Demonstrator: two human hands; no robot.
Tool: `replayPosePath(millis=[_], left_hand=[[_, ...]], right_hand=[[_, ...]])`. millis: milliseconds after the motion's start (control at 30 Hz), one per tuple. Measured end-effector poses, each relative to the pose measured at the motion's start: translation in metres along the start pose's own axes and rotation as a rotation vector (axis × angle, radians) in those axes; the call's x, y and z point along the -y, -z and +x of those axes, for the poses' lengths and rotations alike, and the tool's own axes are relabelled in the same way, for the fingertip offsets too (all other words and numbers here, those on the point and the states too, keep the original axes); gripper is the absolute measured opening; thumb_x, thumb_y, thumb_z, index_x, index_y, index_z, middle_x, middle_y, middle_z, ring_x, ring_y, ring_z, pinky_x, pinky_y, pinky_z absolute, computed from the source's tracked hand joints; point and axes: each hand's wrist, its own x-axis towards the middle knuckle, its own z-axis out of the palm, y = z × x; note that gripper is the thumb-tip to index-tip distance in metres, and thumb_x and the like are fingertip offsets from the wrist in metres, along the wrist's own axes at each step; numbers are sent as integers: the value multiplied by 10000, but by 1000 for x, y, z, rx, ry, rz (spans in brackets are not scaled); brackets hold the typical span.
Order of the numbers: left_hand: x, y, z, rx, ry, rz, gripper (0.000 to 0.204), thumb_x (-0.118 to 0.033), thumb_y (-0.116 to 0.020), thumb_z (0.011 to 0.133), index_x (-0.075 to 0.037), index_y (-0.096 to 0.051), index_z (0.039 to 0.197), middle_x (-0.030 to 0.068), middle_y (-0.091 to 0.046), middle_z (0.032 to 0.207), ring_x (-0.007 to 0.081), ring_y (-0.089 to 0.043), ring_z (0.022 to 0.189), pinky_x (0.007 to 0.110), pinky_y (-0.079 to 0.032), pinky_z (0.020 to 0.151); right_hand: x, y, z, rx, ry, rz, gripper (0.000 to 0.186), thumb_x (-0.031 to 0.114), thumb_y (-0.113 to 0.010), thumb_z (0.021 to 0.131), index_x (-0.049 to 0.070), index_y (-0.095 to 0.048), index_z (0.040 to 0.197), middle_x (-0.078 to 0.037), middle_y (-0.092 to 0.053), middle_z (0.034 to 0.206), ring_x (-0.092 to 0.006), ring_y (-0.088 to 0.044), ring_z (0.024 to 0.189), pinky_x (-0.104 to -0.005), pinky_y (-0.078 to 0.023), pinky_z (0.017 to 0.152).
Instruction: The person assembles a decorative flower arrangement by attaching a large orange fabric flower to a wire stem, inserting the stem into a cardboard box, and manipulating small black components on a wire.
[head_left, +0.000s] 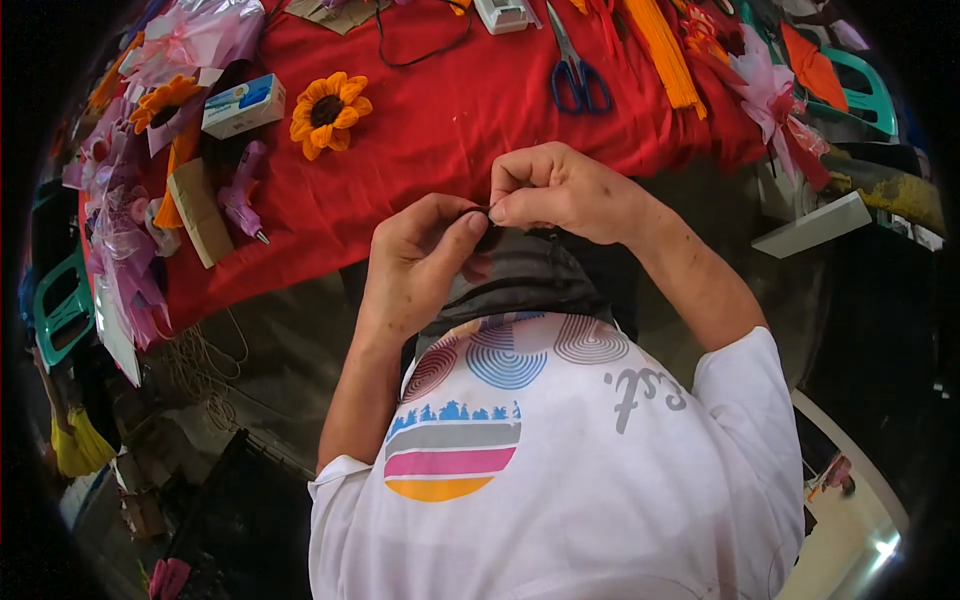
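Observation:
Close in front of my body, by the near edge of the red-covered table, my two hands meet fingertip to fingertip. Between the thumb and fingers of my left hand [425, 255] is a small dark piece [488, 232], mostly hidden, so its kind cannot be made out. My right hand [570, 197] pinches at the same piece with thumb and forefinger, its other fingers curled in. Beyond them on the cloth lies an orange yarn-like sunflower [331, 114] with a dark brown centre. Blue-handled scissors [577, 82] rest farther off, blades pointing away.
A purple glue gun [242, 192], a small blue-and-white box [243, 106] and wrapped bouquets [125, 215] crowd the left side of the red cloth [420, 130]. Orange fuzzy stems [665, 55] lie at the far right. Green plastic chairs [865, 90] stand on both sides.

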Motion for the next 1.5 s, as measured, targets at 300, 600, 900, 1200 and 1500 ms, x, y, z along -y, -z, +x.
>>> replayPosePath(millis=[300,600,900,1200,1500], left_hand=[[7,-15,1,-159,-50,-222,262,-59,-640,870,4,-524,1096,90,-642,899,136,-642,707,254,-544,603],[20,-18,4,-263,-139,-193,299,-6,-633,859,22,-534,1141,89,-629,923,137,-639,766,257,-557,668],[14,-22,11,-238,-208,26,242,13,-620,849,73,-574,1079,123,-637,873,144,-621,675,247,-522,595],[12,-18,10,-127,-174,39,294,-99,-620,892,43,-563,1144,73,-635,880,122,-612,661,249,-507,562],[20,-16,10,-211,-148,74,337,-88,-622,888,47,-558,1191,66,-630,862,111,-598,657,240,-491,568]], right_hand=[[-6,-1,3,-156,28,50,96,115,-584,870,36,-603,819,22,-570,721,-38,-506,663,-198,-406,589],[-24,-9,12,-181,137,244,78,114,-583,869,66,-577,808,38,-572,721,-21,-498,664,-188,-392,586],[-26,6,6,-133,146,157,68,87,-600,807,24,-598,781,-25,-600,717,-102,-558,671,-244,-442,614],[-30,8,-2,-89,85,172,90,117,-630,792,54,-582,751,12,-558,646,-59,-477,560,-205,-340,491],[-30,1,3,-145,230,-18,81,68,-607,793,-4,-576,772,-41,-591,696,-104,-558,674,-273,-453,614]])
